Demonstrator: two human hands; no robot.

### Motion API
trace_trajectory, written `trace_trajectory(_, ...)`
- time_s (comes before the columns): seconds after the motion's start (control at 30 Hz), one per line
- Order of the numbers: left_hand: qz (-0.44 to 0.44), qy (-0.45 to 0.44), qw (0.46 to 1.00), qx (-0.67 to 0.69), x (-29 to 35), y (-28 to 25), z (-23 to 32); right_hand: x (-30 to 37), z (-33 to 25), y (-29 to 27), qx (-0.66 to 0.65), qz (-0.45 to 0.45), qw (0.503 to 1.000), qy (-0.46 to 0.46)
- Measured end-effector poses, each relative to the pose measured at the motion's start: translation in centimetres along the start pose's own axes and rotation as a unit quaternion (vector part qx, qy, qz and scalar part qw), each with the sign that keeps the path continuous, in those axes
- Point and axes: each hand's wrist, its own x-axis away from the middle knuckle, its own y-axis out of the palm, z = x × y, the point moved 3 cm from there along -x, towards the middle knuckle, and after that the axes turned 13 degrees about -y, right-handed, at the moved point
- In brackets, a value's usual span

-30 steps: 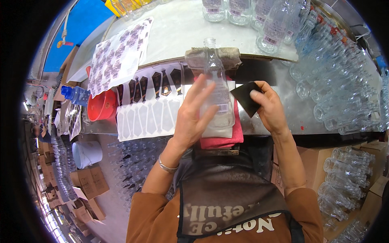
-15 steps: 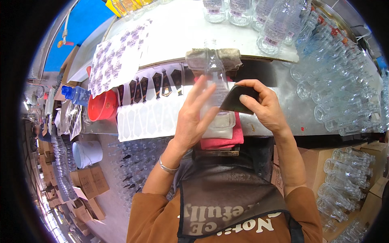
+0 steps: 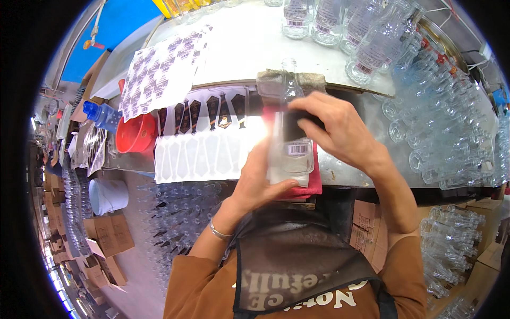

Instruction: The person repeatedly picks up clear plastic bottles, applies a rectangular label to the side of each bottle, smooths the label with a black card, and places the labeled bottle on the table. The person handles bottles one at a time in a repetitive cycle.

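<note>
A clear glass bottle (image 3: 291,154) lies on a red cloth (image 3: 313,183) at the near edge of the bench, its neck pointing away from me onto a grey pad (image 3: 268,84). My left hand (image 3: 260,178) holds the bottle's lower body from the left. My right hand (image 3: 334,130) presses a black label (image 3: 294,125) across the bottle's front, fingers flat over it.
Sheets of black tie-shaped labels (image 3: 204,114) and an emptied white backing sheet (image 3: 199,157) lie left of the bottle. A sticker sheet (image 3: 159,74), a red bowl (image 3: 135,133) and a blue bottle (image 3: 103,114) sit further left. Many clear bottles (image 3: 441,138) crowd the right and back.
My right hand brought the black label from the right of the bottle onto its front. My left hand slid down from over the bottle's body to its lower left side.
</note>
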Motion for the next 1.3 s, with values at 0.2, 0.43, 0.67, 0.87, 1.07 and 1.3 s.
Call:
trace_trajectory(0.2, 0.051, -0.031, 0.997, 0.047, 0.6, 1.5, -0.4, -3.1, -1.7, 0.1, 0.093, -0.116, 0.989, -0.022)
trace_trajectory(0.43, 0.092, -0.006, 0.995, 0.034, 0.8, 1.6, -1.0, -1.5, -1.5, 1.6, 0.149, 0.042, 0.979, -0.131)
trace_trajectory(0.67, 0.073, -0.016, 0.996, 0.043, 0.9, 1.2, -0.8, -0.7, 1.7, -0.7, 0.08, 0.111, 0.991, 0.01)
trace_trajectory(0.87, 0.047, -0.023, 0.997, 0.056, 1.1, 1.3, -2.0, 2.3, 0.5, 1.3, -0.074, 0.084, 0.993, 0.02)
trace_trajectory(1.07, 0.035, -0.017, 0.997, 0.064, 0.7, 0.9, -3.0, 5.4, -1.5, 1.9, -0.141, 0.058, 0.987, -0.051)
trace_trajectory(1.3, 0.018, -0.031, 0.998, 0.046, 0.9, 0.0, -1.8, 6.7, 1.9, 1.8, -0.162, 0.205, 0.963, 0.064)
